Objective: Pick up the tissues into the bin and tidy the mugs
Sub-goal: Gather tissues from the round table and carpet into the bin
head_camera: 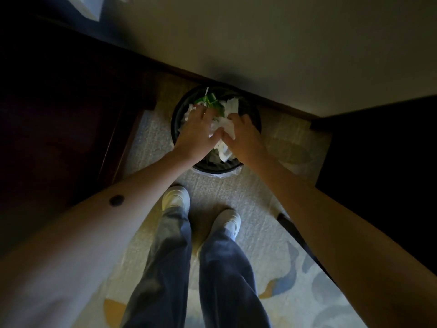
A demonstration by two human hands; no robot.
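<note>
Both hands over bin [179,114]: left hand [196,133] spread flat on tissues [224,129], right hand [243,136] gripping tissues w/ curled fingers.

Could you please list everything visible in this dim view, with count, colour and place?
bin: one, black, round, on the floor against the wall, straight ahead.
tissues: several, white, crumpled, in the bin and between the hands.
green waste: some, at the bin's far side.
rug: one, pale with blue and yellow patches, underfoot.
dark wooden furniture: one piece, left.
dark furniture: one piece, right.
shoes: two, white.
trousers: blue-grey.
left hand: over the bin.
right hand: on the tissues.
</note>
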